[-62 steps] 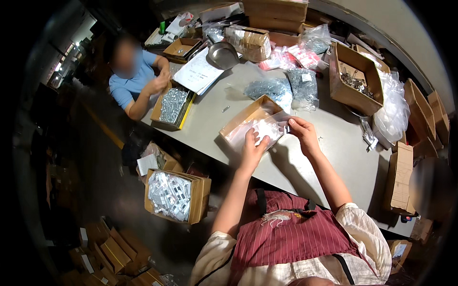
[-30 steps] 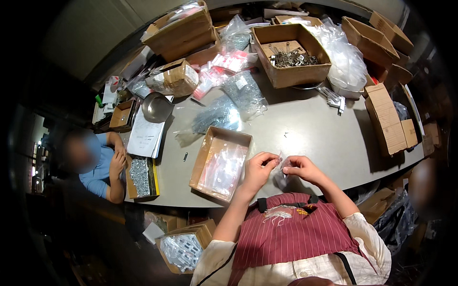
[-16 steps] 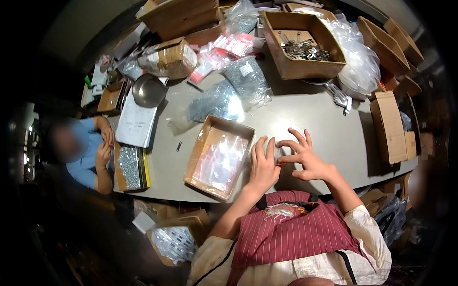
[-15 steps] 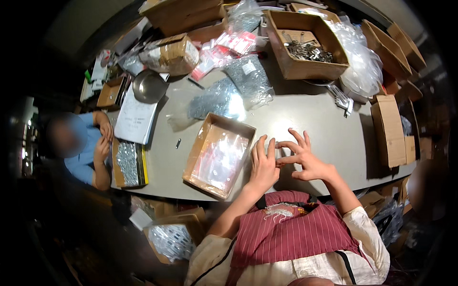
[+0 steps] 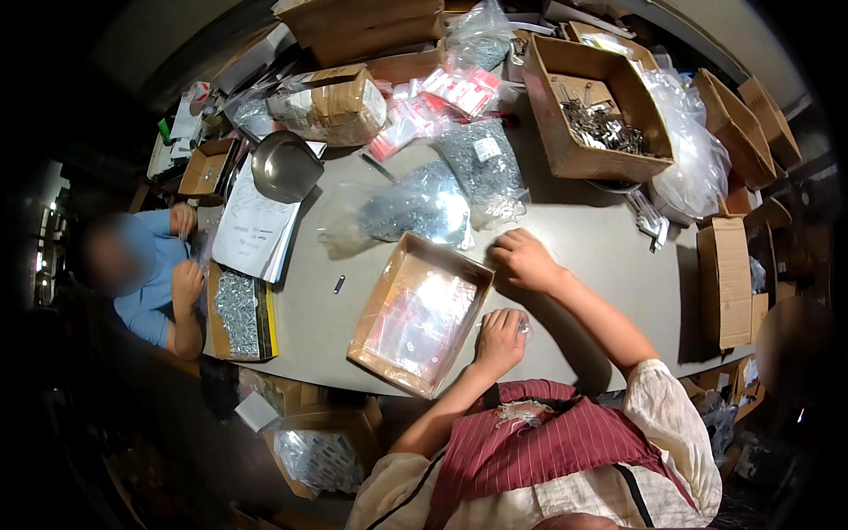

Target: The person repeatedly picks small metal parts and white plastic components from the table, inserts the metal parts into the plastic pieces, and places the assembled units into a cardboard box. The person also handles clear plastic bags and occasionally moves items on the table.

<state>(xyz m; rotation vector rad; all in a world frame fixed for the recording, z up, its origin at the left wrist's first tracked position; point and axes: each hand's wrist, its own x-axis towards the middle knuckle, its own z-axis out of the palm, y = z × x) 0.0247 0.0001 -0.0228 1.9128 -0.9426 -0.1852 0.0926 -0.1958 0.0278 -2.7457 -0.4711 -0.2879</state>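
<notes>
My left hand [image 5: 501, 343] rests on the table beside a shallow cardboard box [image 5: 386, 374], its fingers curled over a small clear plastic bag [image 5: 526, 329] that pokes out past them. My right hand [image 5: 527, 258] is farther off, near the box's far right corner. Its fingers bend down to the tabletop and look pinched together; what is under them is hidden. Inside the box lie several flat clear zip bags [image 5: 424, 318] with reddish edges. Just beyond it are a clear bag of small metal parts [image 5: 411, 208] and another filled bag [image 5: 486, 168] with a white label.
A large carton of metal clips [image 5: 605, 128] stands at the far right. At left are a metal scoop [image 5: 287, 168], papers [image 5: 252, 221], a tray of metal parts [image 5: 237, 309] and a co-worker's hands [image 5: 186, 284]. A small metal piece [image 5: 339, 283] lies on the table [image 5: 305, 318].
My hands have parted: the right moved away toward the filled bags, its fingers now bent down. The left dropped nearer me and closed on the small bag. The whole view shifted slightly.
</notes>
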